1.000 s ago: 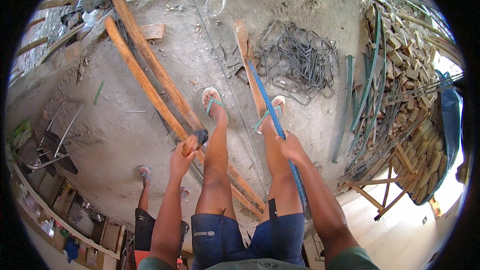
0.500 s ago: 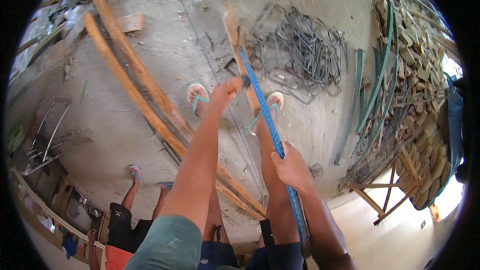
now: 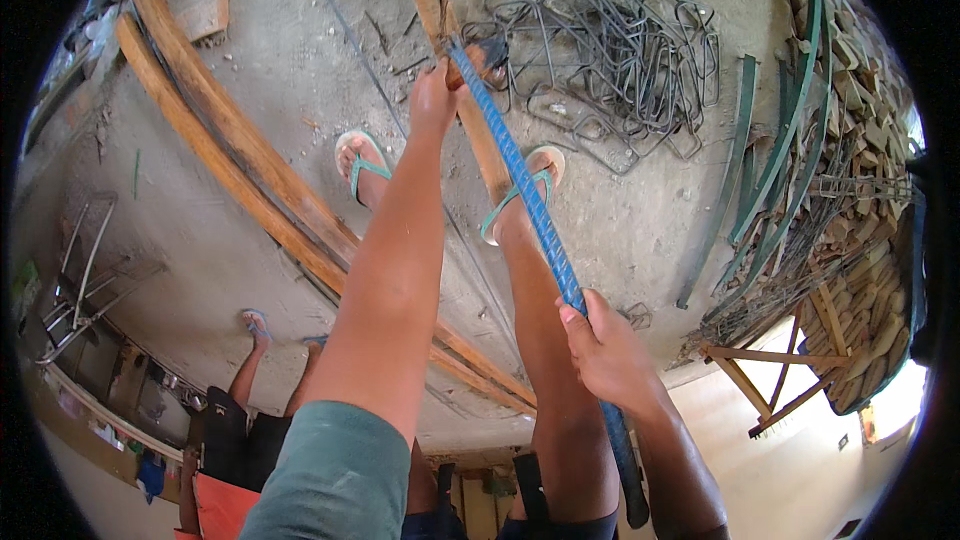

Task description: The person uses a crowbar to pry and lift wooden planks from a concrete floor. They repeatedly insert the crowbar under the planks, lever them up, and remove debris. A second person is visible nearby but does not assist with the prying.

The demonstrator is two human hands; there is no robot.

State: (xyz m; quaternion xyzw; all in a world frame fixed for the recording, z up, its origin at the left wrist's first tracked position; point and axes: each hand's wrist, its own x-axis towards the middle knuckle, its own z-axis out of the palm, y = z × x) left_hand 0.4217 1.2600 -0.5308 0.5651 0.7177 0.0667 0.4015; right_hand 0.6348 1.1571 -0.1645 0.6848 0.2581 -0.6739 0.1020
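A long blue bar [image 3: 520, 175] with a dark lower end slants from the wooden plank down past my right leg. My right hand [image 3: 612, 350] is closed round its lower half. Near the bar's upper tip, my left hand [image 3: 433, 100] is closed on a short brown tool with a dark head [image 3: 490, 52]; the bar partly covers it, so its exact kind is unclear. Beneath the bar's tip lies the plank [image 3: 480, 145], running between my sandalled feet; small dark metal pieces stand on it by the tip.
Bent steel rods [image 3: 625, 50] lie heaped right of the plank. Two long wooden beams [image 3: 235, 155] stretch along the left. Green strips [image 3: 790, 120] and a pile of wood pieces [image 3: 870, 130] occupy the far right. Another person's foot [image 3: 256, 325] shows at lower left.
My left hand has moved up and slightly left with the brown tool, from mid-bar to near the bar's tip. The right hand has shifted slightly down and right with the bar; the view has tilted.
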